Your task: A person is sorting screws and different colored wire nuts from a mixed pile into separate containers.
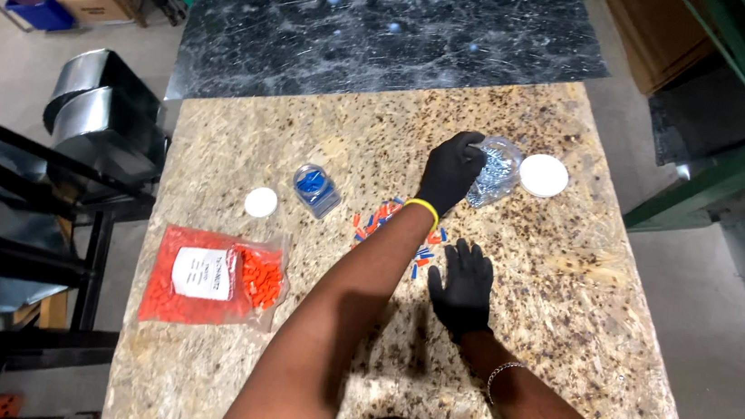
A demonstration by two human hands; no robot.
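My left hand (449,171), in a black glove with a yellow wristband, reaches across and grips a clear plastic jar (499,169) of small silvery pieces that lies tilted on the speckled stone table (566,283). The jar's white lid (544,175) lies just to its right. My right hand (463,287), also gloved, rests flat with fingers spread beside a scatter of small orange and blue plastic pieces (373,221). My left forearm hides part of that scatter.
A small clear jar with blue pieces (316,189) lies on its side, its small white lid (260,201) to its left. A red bag of orange plugs (211,276) sits near the table's left edge. A dark marble slab (381,28) adjoins the far side.
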